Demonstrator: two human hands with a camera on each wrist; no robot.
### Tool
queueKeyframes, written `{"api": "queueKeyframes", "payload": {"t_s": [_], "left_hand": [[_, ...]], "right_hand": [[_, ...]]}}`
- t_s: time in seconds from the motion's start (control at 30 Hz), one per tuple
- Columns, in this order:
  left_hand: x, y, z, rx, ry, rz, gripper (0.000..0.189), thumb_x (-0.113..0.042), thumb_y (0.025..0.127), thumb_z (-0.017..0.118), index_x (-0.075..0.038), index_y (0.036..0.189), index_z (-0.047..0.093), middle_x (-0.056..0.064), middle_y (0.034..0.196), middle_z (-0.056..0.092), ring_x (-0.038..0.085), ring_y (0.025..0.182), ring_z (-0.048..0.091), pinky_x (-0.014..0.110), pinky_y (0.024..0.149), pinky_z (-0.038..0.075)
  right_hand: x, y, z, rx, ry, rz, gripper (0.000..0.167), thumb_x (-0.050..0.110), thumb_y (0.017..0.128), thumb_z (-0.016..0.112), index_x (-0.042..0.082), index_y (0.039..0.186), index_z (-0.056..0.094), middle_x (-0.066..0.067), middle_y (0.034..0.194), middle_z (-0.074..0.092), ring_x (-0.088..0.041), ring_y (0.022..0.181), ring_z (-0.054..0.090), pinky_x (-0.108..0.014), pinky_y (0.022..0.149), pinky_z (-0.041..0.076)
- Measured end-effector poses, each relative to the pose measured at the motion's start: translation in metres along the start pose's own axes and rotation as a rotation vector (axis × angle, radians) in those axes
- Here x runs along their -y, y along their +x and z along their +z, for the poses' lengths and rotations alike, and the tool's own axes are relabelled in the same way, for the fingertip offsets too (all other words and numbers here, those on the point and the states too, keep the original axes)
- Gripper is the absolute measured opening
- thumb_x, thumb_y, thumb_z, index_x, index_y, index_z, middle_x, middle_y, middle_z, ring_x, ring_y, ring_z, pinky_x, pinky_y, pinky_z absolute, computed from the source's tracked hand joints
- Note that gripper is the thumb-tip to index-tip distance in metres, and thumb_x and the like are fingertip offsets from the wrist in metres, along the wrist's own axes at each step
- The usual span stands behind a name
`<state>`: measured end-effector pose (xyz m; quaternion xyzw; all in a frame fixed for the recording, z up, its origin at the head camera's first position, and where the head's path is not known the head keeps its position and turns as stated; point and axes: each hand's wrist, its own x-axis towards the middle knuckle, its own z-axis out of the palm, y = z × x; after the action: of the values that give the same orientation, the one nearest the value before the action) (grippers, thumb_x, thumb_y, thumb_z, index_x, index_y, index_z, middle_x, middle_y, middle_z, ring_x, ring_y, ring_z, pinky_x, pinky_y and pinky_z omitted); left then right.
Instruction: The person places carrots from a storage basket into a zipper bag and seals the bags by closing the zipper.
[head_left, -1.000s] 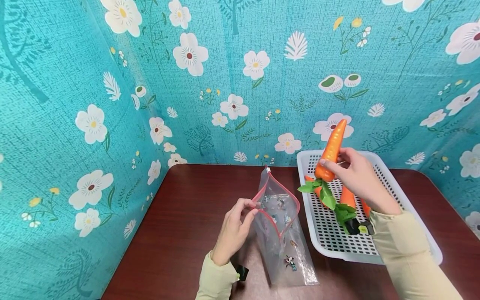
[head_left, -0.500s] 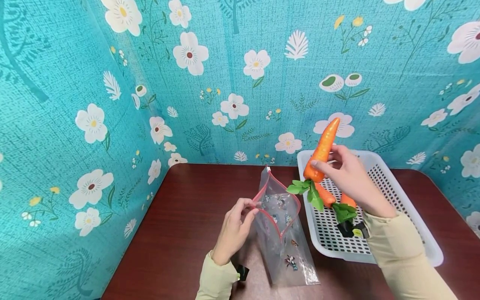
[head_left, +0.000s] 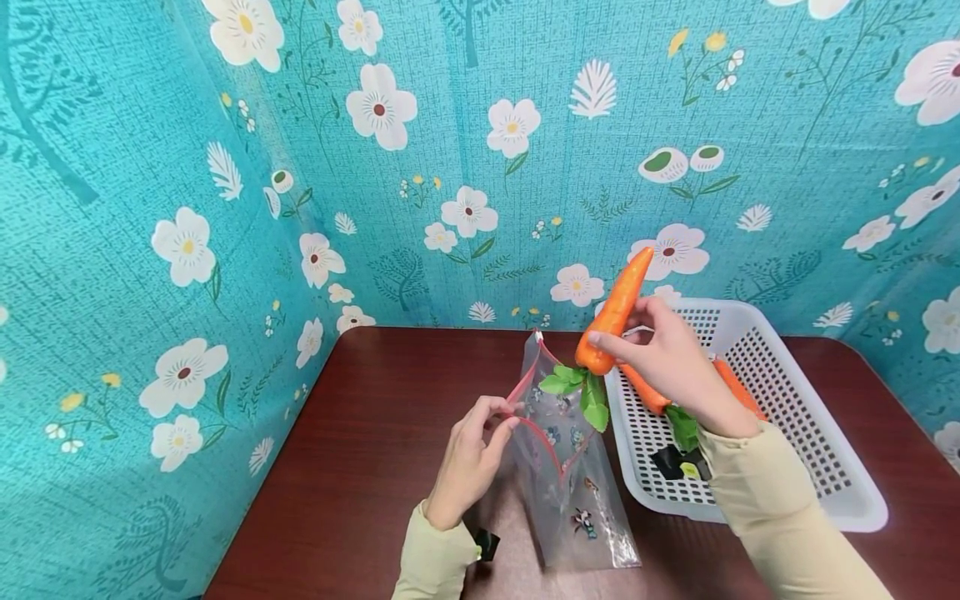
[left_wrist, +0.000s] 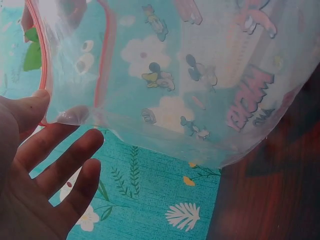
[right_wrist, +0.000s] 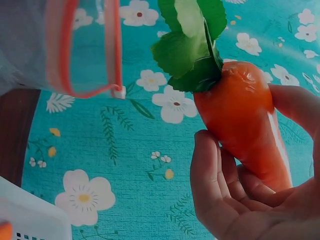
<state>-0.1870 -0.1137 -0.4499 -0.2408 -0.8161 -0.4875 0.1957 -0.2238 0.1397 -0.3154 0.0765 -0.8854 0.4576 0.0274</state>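
Observation:
A clear zip bag [head_left: 585,533] with red trim and cartoon prints has its mouth spread. My left hand [head_left: 468,462] pinches the red rim on the bag's left side, as the left wrist view also shows at the bag [left_wrist: 200,100]. My right hand [head_left: 678,367] grips an orange carrot [head_left: 617,312] with its tip up and its green leaves [head_left: 581,392] hanging in front of the bag's opening. In the right wrist view, the carrot [right_wrist: 240,115] lies between thumb and fingers, its leaves apart from the zip slider. Whether any leaf touches the bag cannot be told.
A white perforated basket [head_left: 862,508] stands at the right under my right forearm, with more carrots [head_left: 738,390] in it. The dark wooden table [head_left: 360,450] stretches left of the bag. Behind hangs a teal flowered cloth [head_left: 420,167].
My right hand has carried the carrot left, from above the basket to the bag's mouth. The left hand and bag have stayed nearly still.

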Motion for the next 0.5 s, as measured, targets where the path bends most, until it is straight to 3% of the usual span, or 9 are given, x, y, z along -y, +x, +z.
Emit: {"api": "queueKeyframes", "payload": {"t_s": [0.23,0.5], "left_hand": [[0.0,0.0,0.001,-0.002,0.0,0.01,0.016,-0.014,0.093,0.064,-0.013,0.108,0.058,-0.003,0.11,0.07,0.007,0.085,0.062,0.027,0.071,0.053],[0.001,-0.001,0.0,0.005,-0.013,0.003,0.016,-0.02,0.094,0.062,-0.015,0.108,0.058,-0.002,0.11,0.069,0.008,0.084,0.062,0.026,0.071,0.053]], "right_hand": [[0.0,0.0,0.013,0.011,-0.026,-0.027,0.06,0.045,0.084,0.072,0.001,0.118,0.048,-0.014,0.104,0.062,-0.022,0.085,0.062,-0.028,0.066,0.05],[-0.003,0.001,0.03,-0.022,-0.078,-0.067,0.06,0.041,0.082,0.075,0.001,0.118,0.048,-0.014,0.097,0.064,-0.023,0.08,0.061,-0.03,0.061,0.05]]}}
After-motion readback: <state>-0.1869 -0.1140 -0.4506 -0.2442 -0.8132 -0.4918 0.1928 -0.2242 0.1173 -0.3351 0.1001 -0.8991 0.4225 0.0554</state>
